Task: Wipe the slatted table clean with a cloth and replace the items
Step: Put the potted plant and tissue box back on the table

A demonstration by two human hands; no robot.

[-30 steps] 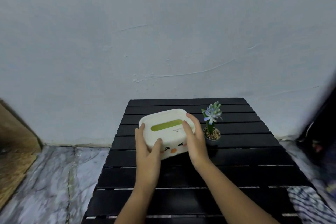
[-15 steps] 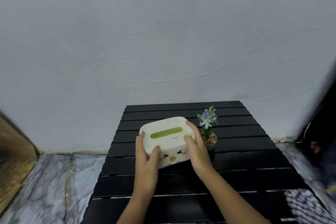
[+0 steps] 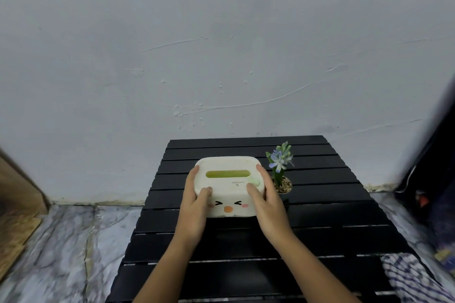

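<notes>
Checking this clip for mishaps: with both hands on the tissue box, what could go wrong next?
The right hand gripping the tissue box sits right beside the small potted flower; shifting rightward could tip the pot. The checked cloth drapes over the slatted table's near right corner and might slip off.

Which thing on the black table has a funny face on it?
The white tissue box, held by both hands; the little flower pot beside it has none.
</notes>
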